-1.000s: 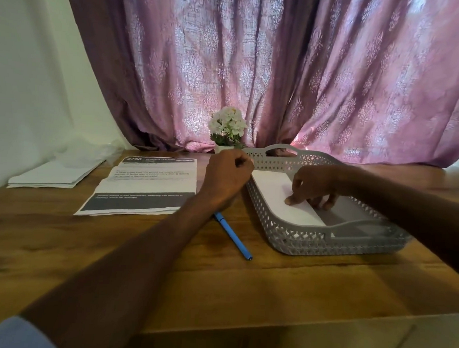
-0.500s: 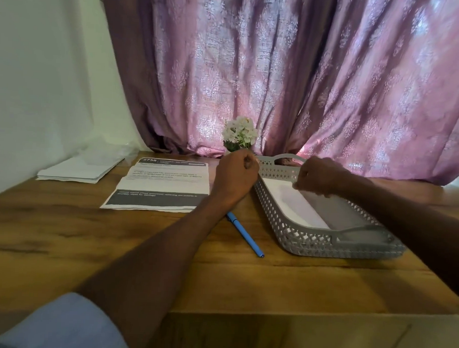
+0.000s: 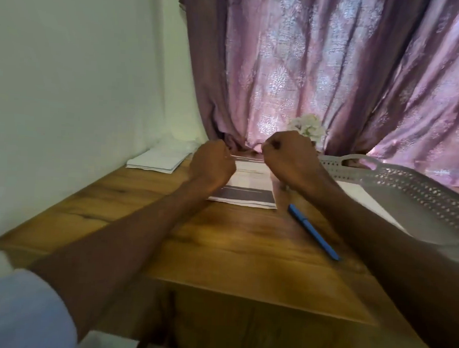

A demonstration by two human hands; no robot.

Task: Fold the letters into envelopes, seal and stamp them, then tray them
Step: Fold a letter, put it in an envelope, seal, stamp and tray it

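The printed letter (image 3: 249, 186) lies flat on the wooden table (image 3: 220, 242), its dark band toward me. My left hand (image 3: 213, 164) hovers over its far left part with the fingers curled into a fist. My right hand (image 3: 289, 159) is curled the same way over its far right part. I see nothing held in either hand, though the fingertips are hidden. The grey perforated tray (image 3: 407, 181) stands at the right with a white envelope (image 3: 359, 196) lying in it. A stack of white envelopes (image 3: 158, 160) sits at the far left by the wall.
A blue pen (image 3: 312, 231) lies slanted on the table between the letter and the tray. A small pot of white flowers (image 3: 308, 127) stands behind my right hand, in front of the pink curtain (image 3: 319, 72). The white wall (image 3: 82, 88) borders the table's left side.
My right hand has left the tray and the envelope in it and moved left over the letter. My left hand moved left too. The view has swung left.
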